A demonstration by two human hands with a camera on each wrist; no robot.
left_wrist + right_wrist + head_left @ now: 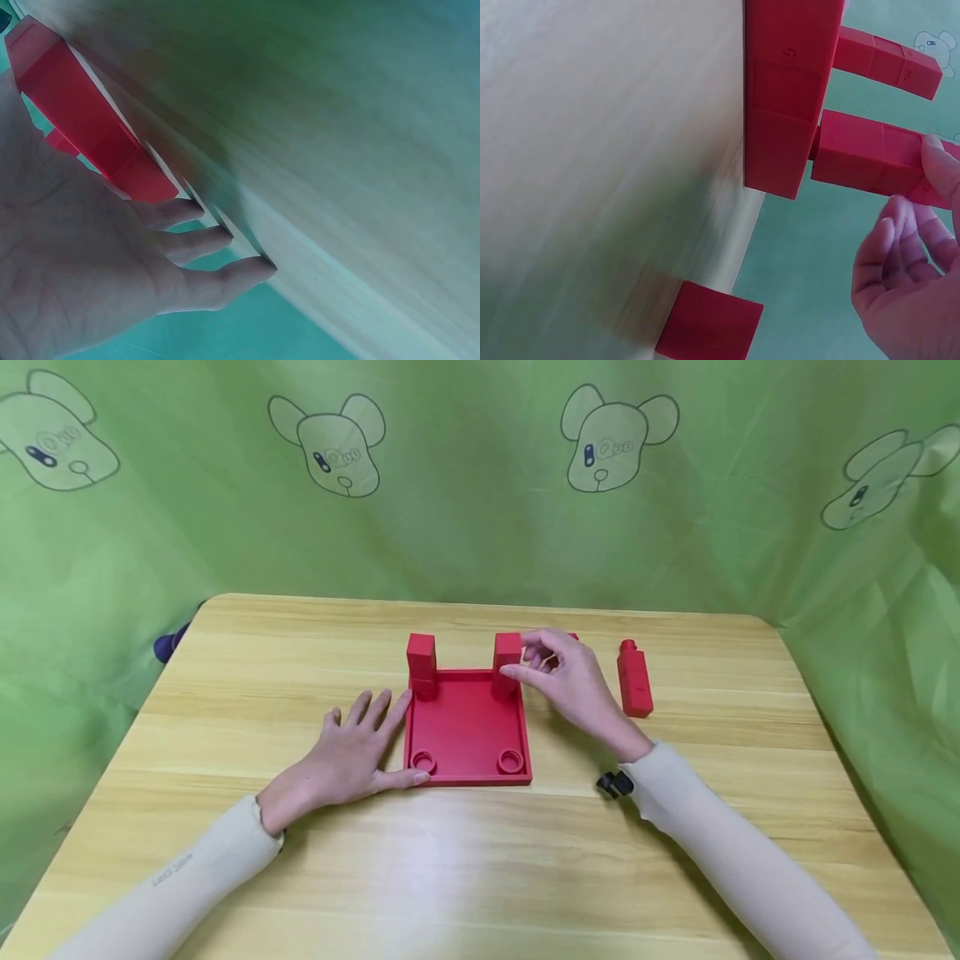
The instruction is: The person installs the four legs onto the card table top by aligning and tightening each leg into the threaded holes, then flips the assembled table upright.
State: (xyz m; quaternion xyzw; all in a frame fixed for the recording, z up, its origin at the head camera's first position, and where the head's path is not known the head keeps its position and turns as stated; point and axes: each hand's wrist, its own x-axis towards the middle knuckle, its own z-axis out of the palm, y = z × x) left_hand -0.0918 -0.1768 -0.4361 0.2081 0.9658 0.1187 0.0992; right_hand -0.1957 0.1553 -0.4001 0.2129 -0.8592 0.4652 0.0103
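Green cloth point(480, 535) backs the surface point(465, 885); left hand point(347, 764) spread against the red tray point(468, 727), right hand point(573, 681) pinching a post point(506, 652) that sideways pressure could tilt.

We count one long cream fabric left sleeve point(206, 860), grey lettering point(172, 870) unreadable; one matching right sleeve point(738, 852); one blocky black device point(615, 785), apparently plastic, at its cuff point(647, 770).

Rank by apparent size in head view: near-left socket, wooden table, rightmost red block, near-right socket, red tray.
1. Wooden table
2. Red tray
3. Rightmost red block
4. Near-left socket and near-right socket: look alike, unranked.
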